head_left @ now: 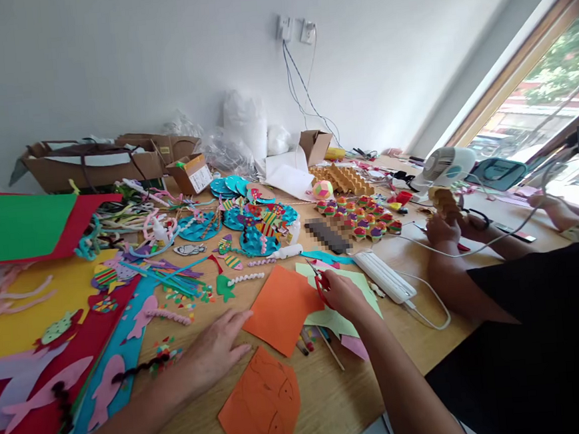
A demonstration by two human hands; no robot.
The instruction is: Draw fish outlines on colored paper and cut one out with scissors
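My right hand (344,294) grips a pair of red-handled scissors (322,290) beside the right corner of an orange sheet (282,308). The scissors' blades point away from me, past that corner. My left hand (224,342) is open, thumb apart, its fingertips at the sheet's left edge. Nearer to me lies a second orange piece (264,403) with fish-like outlines drawn on it. Pale green paper (362,288) lies under the scissors hand, partly covered by the orange sheet. A thin stick (331,351) and several markers (305,341) poke out below.
A white power strip (385,276) with a cable lies right of my hand. Coloured sheets and paper fish (107,388) cover the left side. Blue decorated plates (258,241) and painted egg-carton cups (357,217) stand behind. At right, another person's hands (443,230) hold a carton piece.
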